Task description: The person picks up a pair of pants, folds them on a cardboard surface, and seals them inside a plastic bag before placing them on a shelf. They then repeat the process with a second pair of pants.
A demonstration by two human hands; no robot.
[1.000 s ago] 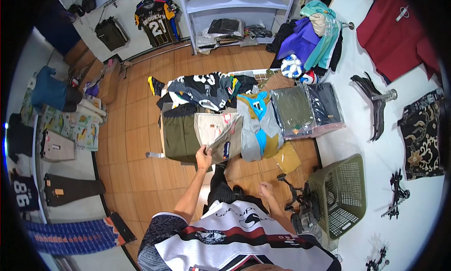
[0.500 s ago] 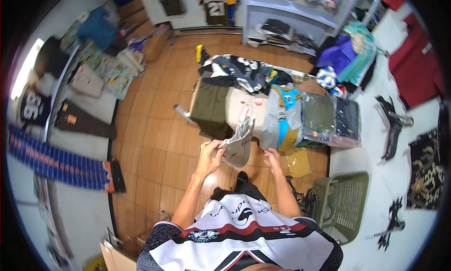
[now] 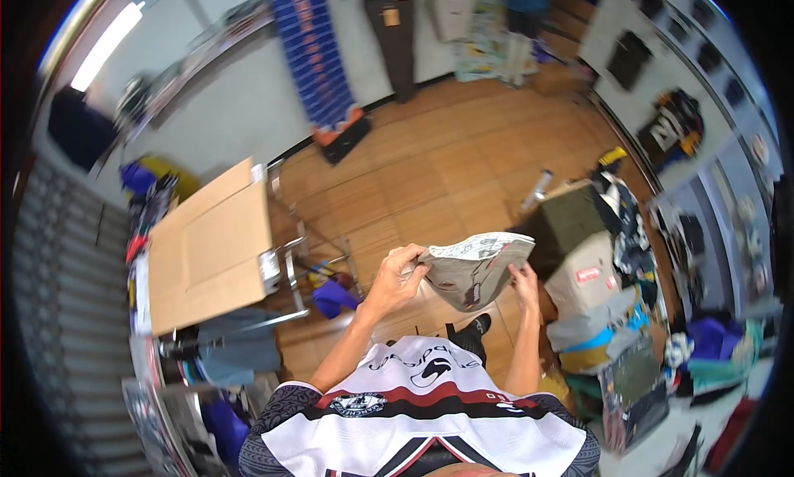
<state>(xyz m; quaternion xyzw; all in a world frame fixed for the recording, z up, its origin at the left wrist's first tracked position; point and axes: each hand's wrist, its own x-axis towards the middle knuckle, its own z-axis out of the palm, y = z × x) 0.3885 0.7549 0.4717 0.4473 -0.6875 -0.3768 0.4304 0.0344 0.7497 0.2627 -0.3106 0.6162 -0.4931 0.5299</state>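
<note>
A beige pair of pants [image 3: 471,283] hangs in front of my body, with a white patterned lining showing along its top edge. My left hand [image 3: 403,274] is closed on the left corner of that edge, thumb in front. At the right end, my right hand [image 3: 523,283] pinches the other corner. The cloth sags between the two hands. Beyond my right hand, another beige folded garment [image 3: 581,274] with a red and white label lies on the pile of clothes.
On the left, a flat cardboard sheet [image 3: 211,250] lies on a metal-framed stand. A dark green garment [image 3: 566,221] drapes over the stack at right. Plastic-wrapped clothes [image 3: 633,386] sit lower right. A blue striped scarf [image 3: 310,55] hangs on the far wall. Tiled floor [image 3: 438,163] stretches ahead.
My view has swung left, bringing the cardboard-topped stand into sight. My right hand, apart from the pants before, now grips their right corner, and the top edge is spread wider.
</note>
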